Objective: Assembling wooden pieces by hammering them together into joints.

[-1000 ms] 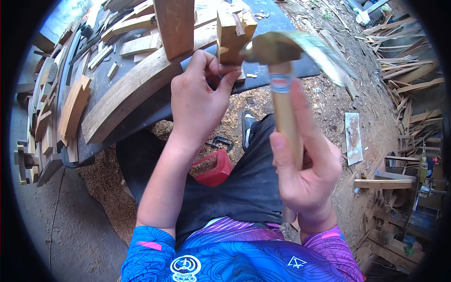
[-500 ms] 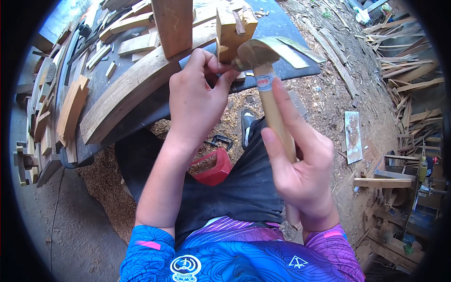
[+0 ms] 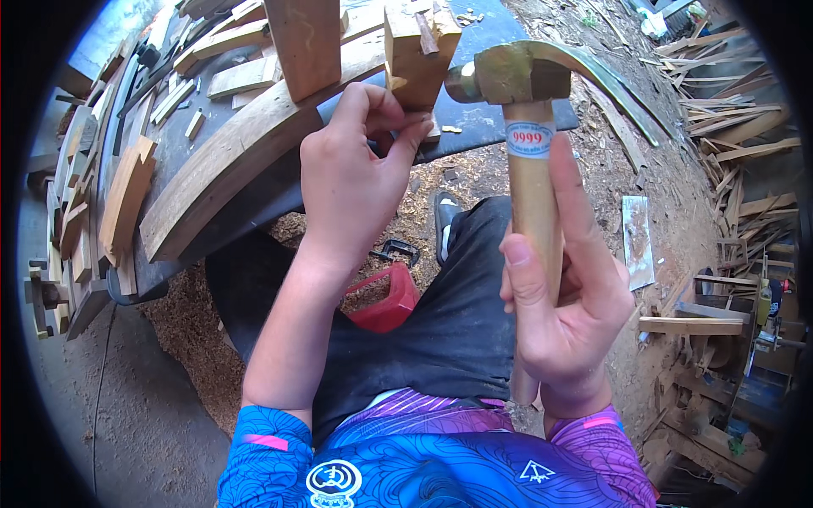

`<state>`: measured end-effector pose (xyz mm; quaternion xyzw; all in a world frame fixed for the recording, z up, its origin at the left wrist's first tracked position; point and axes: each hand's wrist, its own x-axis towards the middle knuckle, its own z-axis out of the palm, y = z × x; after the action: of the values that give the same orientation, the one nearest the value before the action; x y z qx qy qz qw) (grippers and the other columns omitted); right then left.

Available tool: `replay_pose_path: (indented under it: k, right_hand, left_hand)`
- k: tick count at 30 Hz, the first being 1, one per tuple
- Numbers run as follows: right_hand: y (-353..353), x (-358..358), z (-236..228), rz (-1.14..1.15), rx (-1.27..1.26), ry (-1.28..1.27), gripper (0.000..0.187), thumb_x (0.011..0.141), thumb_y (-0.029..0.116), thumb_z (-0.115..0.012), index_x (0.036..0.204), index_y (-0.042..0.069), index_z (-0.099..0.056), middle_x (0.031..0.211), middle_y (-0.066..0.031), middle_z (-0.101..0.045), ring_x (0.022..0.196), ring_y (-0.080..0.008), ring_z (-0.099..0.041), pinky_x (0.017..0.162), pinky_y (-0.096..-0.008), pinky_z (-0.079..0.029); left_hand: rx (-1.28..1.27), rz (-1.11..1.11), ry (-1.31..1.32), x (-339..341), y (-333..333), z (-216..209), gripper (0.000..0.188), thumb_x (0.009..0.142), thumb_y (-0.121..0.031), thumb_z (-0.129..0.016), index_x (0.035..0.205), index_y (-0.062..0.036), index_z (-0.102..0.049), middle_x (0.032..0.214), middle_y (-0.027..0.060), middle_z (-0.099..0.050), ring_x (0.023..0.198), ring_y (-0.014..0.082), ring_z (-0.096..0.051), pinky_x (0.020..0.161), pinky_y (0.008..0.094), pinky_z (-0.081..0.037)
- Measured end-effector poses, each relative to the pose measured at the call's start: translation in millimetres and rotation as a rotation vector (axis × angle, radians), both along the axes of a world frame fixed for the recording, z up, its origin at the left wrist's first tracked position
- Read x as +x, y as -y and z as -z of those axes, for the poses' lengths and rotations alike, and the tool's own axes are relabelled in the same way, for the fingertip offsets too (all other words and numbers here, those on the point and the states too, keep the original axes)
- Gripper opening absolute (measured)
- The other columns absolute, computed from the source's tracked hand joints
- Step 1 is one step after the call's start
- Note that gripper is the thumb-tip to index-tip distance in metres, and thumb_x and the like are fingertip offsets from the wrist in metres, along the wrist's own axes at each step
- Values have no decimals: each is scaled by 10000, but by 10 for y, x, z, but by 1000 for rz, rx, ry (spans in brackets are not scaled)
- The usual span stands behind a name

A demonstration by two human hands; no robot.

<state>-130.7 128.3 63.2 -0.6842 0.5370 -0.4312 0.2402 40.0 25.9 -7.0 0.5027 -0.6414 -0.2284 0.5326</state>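
My right hand (image 3: pixel 580 313) grips the wooden handle of a claw hammer (image 3: pixel 523 76), with the index finger stretched along the handle. The hammer's head is raised to the right of an upright wooden block (image 3: pixel 417 63), and its claw curves away to the right. At the lower end of that block, my left hand (image 3: pixel 351 182) is closed in a pinch. A small pale bit of wood (image 3: pixel 434 133) shows beside its fingertips; what the fingers hold is mostly hidden. A long curved timber (image 3: pixel 229 173) and a tall upright board (image 3: pixel 305 51) are just left of this hand.
Many cut wood pieces (image 3: pixel 127 199) lie along the left of the dark table (image 3: pixel 491 127). A red plastic stool (image 3: pixel 385 305) and a black clamp (image 3: pixel 396 251) are below, among wood shavings. Scrap wood is piled (image 3: pixel 741 135) at the far right.
The hammer has swung away to the right and its head has drawn back from the block. My left hand keeps its pinch, almost in the same place.
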Motion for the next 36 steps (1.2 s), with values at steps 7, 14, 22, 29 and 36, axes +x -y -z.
replay_pose_path:
  k: [7, 14, 22, 29, 36]
  right_hand:
    - [141, -7, 75, -139, -109, -110, 572, 972, 61, -643, 1517, -7, -486, 1168, -155, -751, 699, -91, -631, 673, -237, -512]
    - [116, 16, 22, -65, 7, -85, 575, 941, 28, -650, 1498, -4, -514, 1255, -205, -719, 846, -142, -704, 783, -290, -535]
    - [139, 43, 23, -96, 14, -110, 581, 944, 26, -643, 1510, 26, -513, 1190, -195, -740, 834, -145, -700, 776, -290, -532]
    - [130, 59, -13, -102, 82, -90, 582, 944, 18, -634, 1511, 9, -503, 1176, -176, -747, 755, -99, -649, 694, -263, -516]
    - [188, 33, 79, -101, -210, -112, 583, 950, 17, -632, 1516, 2, -494, 985, -118, -761, 649, -64, -595, 617, -239, -487]
  left_hand:
    - [-39, 3, -77, -28, -6, 38, 124, 872, -86, -786, 971, -35, -732, 814, 92, -767, 688, 140, -731, 618, 268, -527]
    - [23, 41, -77, -20, -15, 4, 104, 875, -39, -767, 974, -8, -759, 839, 66, -763, 748, 102, -712, 678, 254, -538]
    - [16, 23, -102, -22, -40, -20, 104, 878, -77, -772, 973, -34, -771, 804, 88, -758, 732, 143, -743, 643, 277, -551]
    - [32, -74, -40, -22, -41, 16, 342, 884, -57, -793, 1041, -55, -490, 892, 68, -792, 754, 98, -727, 640, 229, -528]
    - [-56, -56, 61, -24, 3, 5, 380, 875, -67, -802, 960, -80, -432, 873, 75, -792, 711, 76, -720, 523, 240, -434]
